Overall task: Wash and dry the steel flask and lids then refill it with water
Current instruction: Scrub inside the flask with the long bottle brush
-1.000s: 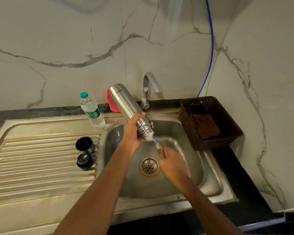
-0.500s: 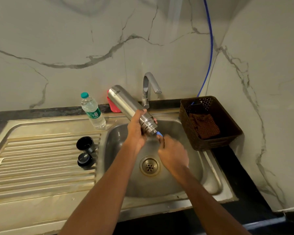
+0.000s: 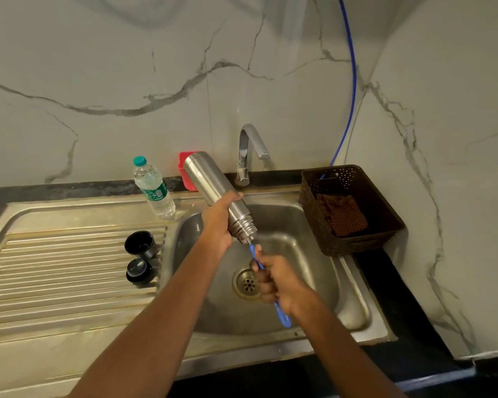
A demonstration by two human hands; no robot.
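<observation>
My left hand (image 3: 217,222) is wrapped round the steel flask (image 3: 204,176), held tilted mouth-down over the sink (image 3: 354,305). My right hand (image 3: 276,280) is fisted on the blue brush handle (image 3: 283,317), which runs up into the flask's mouth. I judge that hard scrubbing could make the smooth steel slip and drop into the basin, or jam the brush at the narrow neck.

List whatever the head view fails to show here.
Head view only.
Working end of the blue handle: hidden inside the steel flask.
Flask interior: mouth points downward, nothing shows.
Handle's middle: covered by the right hand.
Label text on the plastic bottle: too small.
</observation>
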